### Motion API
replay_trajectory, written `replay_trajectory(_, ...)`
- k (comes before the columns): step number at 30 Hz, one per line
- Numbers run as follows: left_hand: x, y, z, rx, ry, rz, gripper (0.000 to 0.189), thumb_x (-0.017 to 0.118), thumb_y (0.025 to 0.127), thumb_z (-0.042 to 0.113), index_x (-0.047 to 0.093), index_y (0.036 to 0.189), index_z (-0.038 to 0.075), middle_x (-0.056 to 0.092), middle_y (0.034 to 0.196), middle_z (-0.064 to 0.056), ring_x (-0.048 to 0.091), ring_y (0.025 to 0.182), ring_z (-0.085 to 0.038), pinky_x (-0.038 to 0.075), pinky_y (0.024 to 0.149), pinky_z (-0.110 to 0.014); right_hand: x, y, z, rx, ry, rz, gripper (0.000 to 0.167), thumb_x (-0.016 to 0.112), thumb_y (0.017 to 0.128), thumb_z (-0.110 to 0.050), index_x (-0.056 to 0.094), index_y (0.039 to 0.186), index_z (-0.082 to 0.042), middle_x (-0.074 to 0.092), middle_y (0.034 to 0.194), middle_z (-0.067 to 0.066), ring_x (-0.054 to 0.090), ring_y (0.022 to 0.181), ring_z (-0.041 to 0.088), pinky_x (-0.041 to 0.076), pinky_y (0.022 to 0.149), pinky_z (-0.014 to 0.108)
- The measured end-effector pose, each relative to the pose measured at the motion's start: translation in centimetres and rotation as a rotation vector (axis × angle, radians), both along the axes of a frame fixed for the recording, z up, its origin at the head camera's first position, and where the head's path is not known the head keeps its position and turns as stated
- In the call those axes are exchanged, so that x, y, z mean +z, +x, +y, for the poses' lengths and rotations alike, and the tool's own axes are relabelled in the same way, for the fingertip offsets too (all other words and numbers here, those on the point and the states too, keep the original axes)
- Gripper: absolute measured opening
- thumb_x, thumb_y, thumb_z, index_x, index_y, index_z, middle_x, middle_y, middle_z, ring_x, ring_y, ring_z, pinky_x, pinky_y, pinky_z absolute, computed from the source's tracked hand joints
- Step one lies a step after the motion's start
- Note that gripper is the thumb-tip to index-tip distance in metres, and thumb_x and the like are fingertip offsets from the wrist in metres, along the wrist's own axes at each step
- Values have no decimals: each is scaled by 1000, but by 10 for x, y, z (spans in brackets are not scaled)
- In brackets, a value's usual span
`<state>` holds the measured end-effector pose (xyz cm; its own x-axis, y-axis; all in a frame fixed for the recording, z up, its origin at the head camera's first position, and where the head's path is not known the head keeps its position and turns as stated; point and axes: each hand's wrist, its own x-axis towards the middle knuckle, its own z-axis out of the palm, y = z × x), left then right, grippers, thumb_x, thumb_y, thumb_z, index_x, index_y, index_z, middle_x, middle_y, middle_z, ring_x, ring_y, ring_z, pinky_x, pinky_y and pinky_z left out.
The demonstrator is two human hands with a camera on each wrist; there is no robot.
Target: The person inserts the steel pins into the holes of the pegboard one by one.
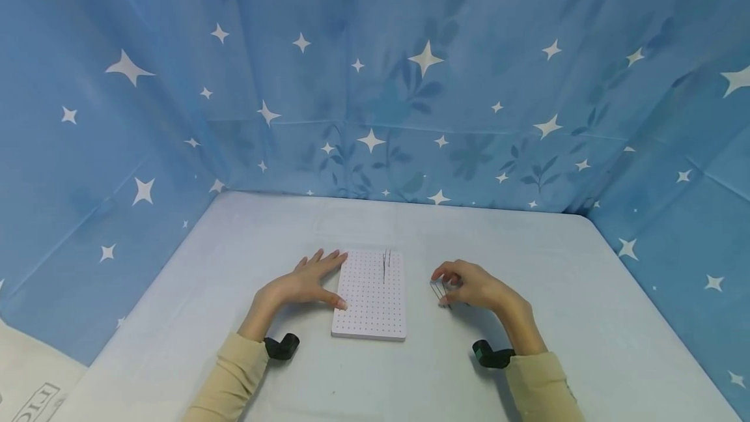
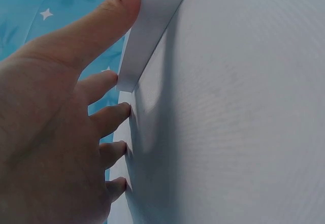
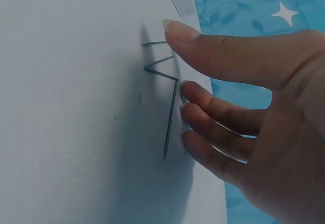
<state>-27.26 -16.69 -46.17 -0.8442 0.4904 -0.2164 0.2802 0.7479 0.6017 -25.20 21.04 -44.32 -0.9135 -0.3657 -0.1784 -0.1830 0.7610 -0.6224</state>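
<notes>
A white pegboard (image 1: 369, 298) with rows of small holes lies on the table. Thin dark metal pins (image 1: 384, 269) stand upright in its upper right part. My left hand (image 1: 305, 282) rests at the board's left side with fingers spread, its thumb at the board's edge and the other fingertips on the table in the left wrist view. To the right of the board, my right hand (image 1: 471, 284) reaches down over several loose metal pins (image 3: 170, 122). Its thumb tip overlaps one pin in the right wrist view, and a gap shows between thumb and curved fingers.
The white table (image 1: 281, 226) has a blue star-patterned curtain (image 1: 328, 96) behind and at both sides. A dark wrist camera (image 1: 282, 346) sits by the left sleeve, another camera (image 1: 492, 355) by the right one. Pale printed material (image 1: 35, 376) shows at the lower left.
</notes>
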Motion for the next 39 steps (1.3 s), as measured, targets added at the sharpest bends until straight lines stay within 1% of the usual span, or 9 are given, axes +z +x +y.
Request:
replay_trajectory(4, 1, 1, 0, 1, 8, -2, 110, 87, 78, 48, 28, 164, 16, 20, 172, -12, 4, 159, -44, 1, 128, -62, 1, 1, 2, 13, -1, -16, 42, 88, 79, -10, 72, 118, -14, 61, 108, 7, 54, 100, 23, 50, 82, 37)
replay_trajectory(11, 1, 1, 0, 2, 6, -2, 109, 87, 78, 48, 28, 164, 17, 20, 172, -11, 3, 159, -43, 0, 128, -61, -4, -2, 8, 87, -22, -4, 43, 87, 79, -8, 72, 118, -15, 58, 109, 7, 54, 103, 23, 51, 87, 39)
replay_trajectory(15, 2, 0, 1, 0, 8, 1, 110, 87, 77, 48, 28, 164, 16, 20, 172, -11, 3, 159, -43, 1, 128, -62, -6, -2, 9, 86, -25, -13, 44, 87, 80, -8, 71, 120, -17, 57, 110, 6, 53, 103, 22, 50, 89, 40)
replay_trajectory(22, 2, 1, 0, -4, 1, -1, 109, 87, 78, 47, 28, 164, 15, 20, 172, -13, 3, 159, -44, 0, 128, -62, -6, -2, 9, 112, -24, -1, 44, 86, 80, -8, 71, 121, -15, 58, 110, 6, 54, 105, 23, 51, 89, 41)
replay_trajectory(26, 3, 2, 0, -3, -3, 1, 109, 87, 79, 47, 28, 164, 15, 20, 172, -14, 4, 159, -44, 0, 128, -62, -7, -3, 8, 87, -19, -1, 43, 87, 79, -8, 71, 118, -17, 58, 110, 5, 54, 105, 23, 50, 89, 40)
replay_trajectory(29, 4, 3, 0, -1, -2, 3, 108, 87, 79, 46, 28, 164, 15, 20, 172, -13, 4, 159, -44, 0, 128, -62, -8, -4, 6, 38, -22, -7, 40, 87, 79, -8, 71, 114, -17, 59, 108, 4, 53, 102, 22, 50, 85, 38)
replay_trajectory(34, 5, 4, 0, -2, 2, 5, 109, 87, 79, 46, 28, 164, 14, 20, 172, -13, 4, 159, -45, 1, 128, -63, -9, -5, 4, -29, -56, -14, 30, 85, 80, -6, 69, 105, -12, 60, 98, 4, 52, 90, 22, 48, 76, 33)
replay_trajectory(37, 4, 3, 0, -5, 2, 6, 109, 87, 79, 46, 28, 164, 14, 20, 172, -13, 4, 159, -45, 1, 128, -63, -10, -5, 3, -34, -62, 1, 26, 83, 82, -4, 68, 102, -8, 61, 94, 5, 52, 85, 21, 47, 72, 32)
replay_trajectory(39, 3, 3, 0, -7, 3, 5, 109, 87, 79, 47, 28, 164, 15, 20, 172, -13, 4, 159, -45, 1, 128, -63, -11, -4, 3, -50, -60, 6, 25, 83, 82, -4, 67, 101, -8, 61, 93, 4, 52, 84, 20, 47, 72, 32)
